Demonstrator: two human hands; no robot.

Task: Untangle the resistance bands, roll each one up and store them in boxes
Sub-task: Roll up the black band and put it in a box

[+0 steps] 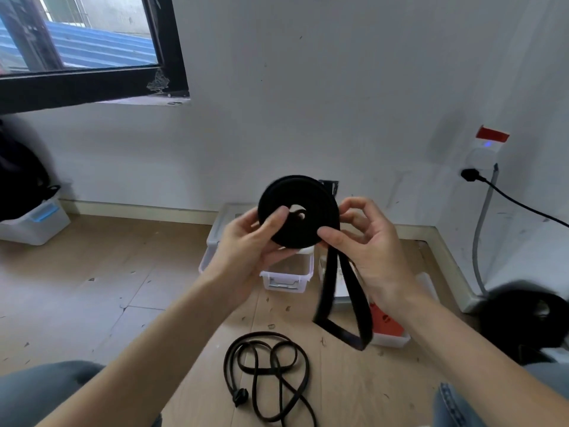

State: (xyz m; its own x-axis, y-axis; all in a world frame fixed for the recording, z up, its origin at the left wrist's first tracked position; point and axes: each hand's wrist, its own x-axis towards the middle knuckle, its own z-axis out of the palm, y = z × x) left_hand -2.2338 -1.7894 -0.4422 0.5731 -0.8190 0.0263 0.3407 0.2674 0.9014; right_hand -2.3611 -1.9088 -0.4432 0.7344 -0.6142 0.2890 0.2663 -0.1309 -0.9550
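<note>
Above wood floor (92,288), both hands (246,241) (369,241) pinch rolled band (297,208).

This is looking like a plain, sparsely furnished room in a home or flat, used as a storage or spare room. Beneath the grip, a light wood-plank floor (92,288) is showing scuffs and scattered flecks. Behind the grip, a marked white painted wall (308,87) is meeting a cream skirting board (138,208). Up and to the left of the grip, a black-framed window (92,81) is looking out on a blue corrugated roof. To the right of the grip, a white wall socket (482,155) is carrying a black plug and cable (523,204). Clear plastic storage boxes (286,277) are sitting on the floor just below the grip.
</note>
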